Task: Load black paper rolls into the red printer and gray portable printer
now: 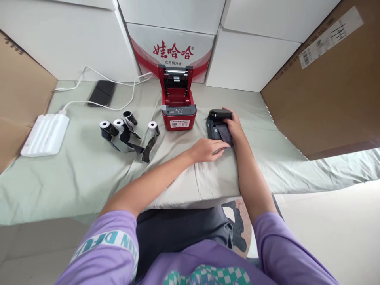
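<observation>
A small black printer (212, 130) lies on the cloth to the right, with a dark paper strip (225, 133) running out of it toward me. My right hand (234, 126) is closed around its right side, partly hiding it. At the strip's near end, the fingers of my left hand (209, 150) pinch the paper. Left of the hands stands a red printer (179, 114) with its lid (176, 77) raised. Further left, several black paper rolls with white cores lie close together, among them a roll (110, 128) with its end unwound. A separate paper roll (152, 127) trails a crumpled strip.
A white power bank (45, 135) with a white cable (97, 104) sits at the left, near a dark phone (102, 93). White boxes (252, 59) line the back. Cardboard boxes stand at the left (20, 91) and right (323, 95). The cloth-covered table (178, 174) ends just before me.
</observation>
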{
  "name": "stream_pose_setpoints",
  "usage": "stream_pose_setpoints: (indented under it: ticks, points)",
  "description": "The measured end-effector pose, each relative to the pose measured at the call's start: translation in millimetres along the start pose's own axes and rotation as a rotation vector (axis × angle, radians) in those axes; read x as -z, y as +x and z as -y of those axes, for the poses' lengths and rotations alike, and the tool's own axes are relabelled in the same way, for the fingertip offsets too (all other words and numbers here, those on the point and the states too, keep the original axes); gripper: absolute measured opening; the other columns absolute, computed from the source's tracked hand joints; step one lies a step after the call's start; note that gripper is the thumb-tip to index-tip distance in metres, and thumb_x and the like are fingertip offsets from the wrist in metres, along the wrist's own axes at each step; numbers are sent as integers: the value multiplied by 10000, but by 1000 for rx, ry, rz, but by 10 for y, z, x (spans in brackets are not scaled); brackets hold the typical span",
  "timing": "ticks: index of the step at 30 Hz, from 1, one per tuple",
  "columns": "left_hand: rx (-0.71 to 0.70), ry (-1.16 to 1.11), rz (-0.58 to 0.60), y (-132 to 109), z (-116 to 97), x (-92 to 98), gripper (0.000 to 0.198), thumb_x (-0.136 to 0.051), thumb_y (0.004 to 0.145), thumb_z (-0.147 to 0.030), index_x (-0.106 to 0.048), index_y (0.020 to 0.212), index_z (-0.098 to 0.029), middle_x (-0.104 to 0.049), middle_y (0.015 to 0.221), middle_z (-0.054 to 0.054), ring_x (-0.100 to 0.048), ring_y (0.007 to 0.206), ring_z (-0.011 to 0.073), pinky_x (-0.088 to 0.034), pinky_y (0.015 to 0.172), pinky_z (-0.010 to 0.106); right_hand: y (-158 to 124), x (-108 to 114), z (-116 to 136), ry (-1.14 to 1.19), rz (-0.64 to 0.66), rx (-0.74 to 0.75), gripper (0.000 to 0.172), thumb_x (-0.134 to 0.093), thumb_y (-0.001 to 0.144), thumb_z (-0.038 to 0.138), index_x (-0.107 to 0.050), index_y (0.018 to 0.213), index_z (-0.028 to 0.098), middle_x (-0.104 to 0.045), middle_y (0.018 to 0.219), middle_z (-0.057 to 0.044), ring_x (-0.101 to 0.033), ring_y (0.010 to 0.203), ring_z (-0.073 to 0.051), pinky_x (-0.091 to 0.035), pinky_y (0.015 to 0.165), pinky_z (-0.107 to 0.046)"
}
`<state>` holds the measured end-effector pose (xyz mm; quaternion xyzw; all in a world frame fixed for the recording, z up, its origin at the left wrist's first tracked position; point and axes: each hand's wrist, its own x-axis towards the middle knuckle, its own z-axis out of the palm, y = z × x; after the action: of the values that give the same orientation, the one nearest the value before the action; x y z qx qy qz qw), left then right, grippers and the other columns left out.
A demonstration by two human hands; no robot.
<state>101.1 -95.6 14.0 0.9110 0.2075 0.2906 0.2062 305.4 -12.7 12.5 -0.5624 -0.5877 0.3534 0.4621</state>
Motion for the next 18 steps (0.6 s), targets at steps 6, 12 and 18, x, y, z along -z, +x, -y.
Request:
stream_pose_setpoints:
  ticks: [6,12,18]
  points:
    - [20,-17,-14,0,0,5,347,-509,992,-231,-716,1269,-206,-802,1161,53,-751,864,152,-489,701,265,-30,-38,52,25,-53,-47,632,-556,642,208,-634,1268,236,-710,1301,-46,-620,1235,-263,-460,1180,-480]
    - [61,6,-52,-12,22,-32,302,-526,981,-249,-768,1160,-233,-832,1025,18,-743,765,148,-460,658,269,-156,179,204,165,180,-194,863,-641,626,209,-551,1479,308,-682,1369,-25,-644,1231,-263,-498,1156,-492]
    - [241,20,-179,2,11,-37,396,-529,965,-272,-709,1315,-228,-798,821,10,-678,656,149,-433,640,269,-186,210,252,214,160,-223,611,-702,727,360,-674,1332,289,-671,1415,-30,-631,1279,-263,-483,1178,-468]
